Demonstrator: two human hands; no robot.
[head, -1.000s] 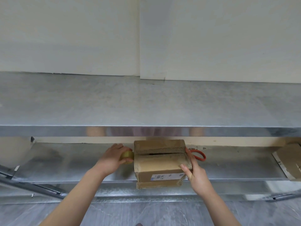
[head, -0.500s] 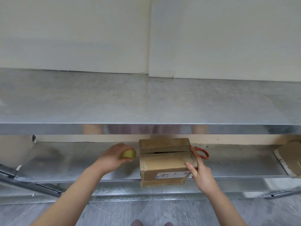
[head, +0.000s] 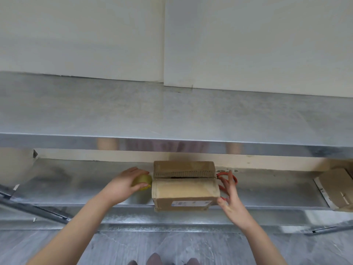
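A brown cardboard box [head: 184,188] with a white label on its front sits on the lower metal shelf [head: 76,186], its top flaps not quite meeting. My left hand [head: 124,185] grips a yellowish tape roll [head: 143,181] just left of the box. My right hand [head: 232,202] is beside the box's right end, fingers straight, in front of the red-handled scissors [head: 227,178] that lie behind it. Most of the scissors is hidden by the box and my fingers.
An upper metal shelf [head: 172,115] overhangs the lower one, with a pale wall behind. A flattened cardboard piece [head: 336,188] lies at the far right of the lower shelf. Slanted metal braces [head: 28,205] stand at the left. Grey floor lies below.
My right hand has come off the box's right side and its fingers have straightened near the scissors. My left hand still holds the tape roll by the box.
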